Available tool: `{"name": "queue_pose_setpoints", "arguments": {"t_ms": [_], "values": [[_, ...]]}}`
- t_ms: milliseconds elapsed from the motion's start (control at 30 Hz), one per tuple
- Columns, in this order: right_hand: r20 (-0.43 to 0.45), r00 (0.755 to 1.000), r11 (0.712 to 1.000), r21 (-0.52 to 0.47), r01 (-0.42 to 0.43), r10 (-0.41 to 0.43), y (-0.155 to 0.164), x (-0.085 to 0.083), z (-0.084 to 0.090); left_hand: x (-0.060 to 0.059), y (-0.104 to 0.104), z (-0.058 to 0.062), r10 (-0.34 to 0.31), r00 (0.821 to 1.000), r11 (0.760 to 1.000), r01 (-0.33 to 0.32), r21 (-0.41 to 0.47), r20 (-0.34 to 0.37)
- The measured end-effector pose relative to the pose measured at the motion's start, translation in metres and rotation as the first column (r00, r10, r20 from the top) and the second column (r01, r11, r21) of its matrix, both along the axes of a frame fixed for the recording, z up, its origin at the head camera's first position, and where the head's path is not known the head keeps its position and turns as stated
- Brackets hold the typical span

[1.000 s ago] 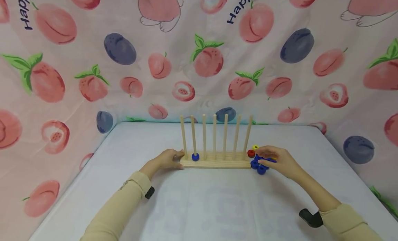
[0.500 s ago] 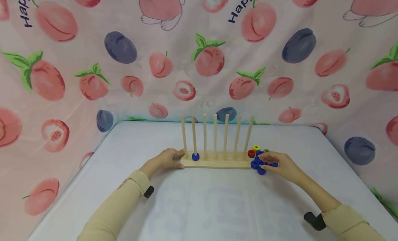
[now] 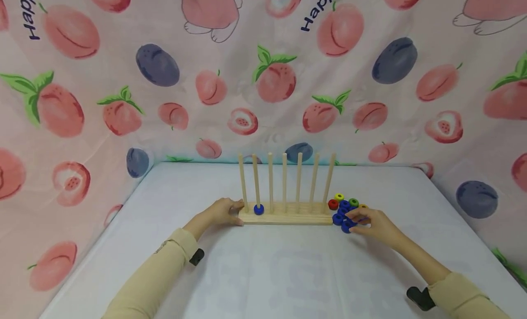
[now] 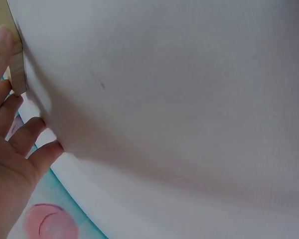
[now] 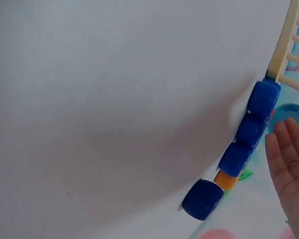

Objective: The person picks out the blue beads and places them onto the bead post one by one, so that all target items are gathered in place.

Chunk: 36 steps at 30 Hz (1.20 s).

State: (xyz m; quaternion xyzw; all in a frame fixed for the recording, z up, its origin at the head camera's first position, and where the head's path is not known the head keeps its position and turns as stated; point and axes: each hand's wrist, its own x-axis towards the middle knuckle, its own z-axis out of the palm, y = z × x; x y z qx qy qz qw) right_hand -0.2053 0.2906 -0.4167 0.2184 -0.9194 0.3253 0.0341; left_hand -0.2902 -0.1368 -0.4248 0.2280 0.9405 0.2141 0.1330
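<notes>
A wooden rack [image 3: 288, 217] with several upright pegs stands mid-table; one blue ring [image 3: 258, 209] sits at the foot of its second peg from the left. My left hand [image 3: 222, 211] rests with straight fingers [image 4: 12, 144] against the rack's left end [image 4: 14, 55]. Right of the rack lies a cluster of beads: blue ones [image 3: 338, 218], a red [image 3: 333, 204], a yellow [image 3: 339, 197], a green [image 3: 353, 202]. My right hand [image 3: 368, 222] lies at the nearest blue bead [image 3: 347, 226]. In the right wrist view its fingers [image 5: 289, 164] are straight beside the blue beads [image 5: 250, 130], gripping none.
The white table [image 3: 263, 273] is walled on three sides by a fruit-print cloth [image 3: 263, 81]. An orange bead [image 5: 226, 180] lies among the blue ones, and one blue bead [image 5: 203, 199] sits slightly apart from the row.
My right hand has slid toward me over the bead cluster, uncovering the green bead and ending at the nearest blue bead. The left hand and rack have stayed put.
</notes>
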Motion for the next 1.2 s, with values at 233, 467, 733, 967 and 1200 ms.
{"name": "queue_pose_setpoints", "arguments": {"t_ms": [233,467,733,967,1200], "values": [[0.018,1.0,1.0,0.01,-0.008,0.008,-0.001,-0.004,-0.007,0.002,-0.001,0.0,-0.008,1.0,1.0,0.008,0.009,-0.009],[0.037,0.999,1.0,0.017,-0.009,0.008,-0.002,-0.007,-0.01,0.002,-0.001,0.002,-0.004,1.0,1.0,0.004,0.005,-0.012],[0.088,0.996,0.997,0.081,-0.011,0.004,-0.004,-0.009,-0.006,0.0,0.0,-0.002,0.017,1.0,1.0,-0.017,0.021,0.008],[0.097,0.995,0.984,0.177,-0.024,0.007,-0.012,-0.009,-0.004,0.001,0.0,-0.003,0.019,1.0,1.0,-0.019,0.018,0.011],[0.085,0.996,0.975,0.22,-0.018,-0.001,-0.015,-0.009,-0.005,0.003,0.0,0.0,0.031,0.999,0.999,-0.032,0.021,0.015]]}}
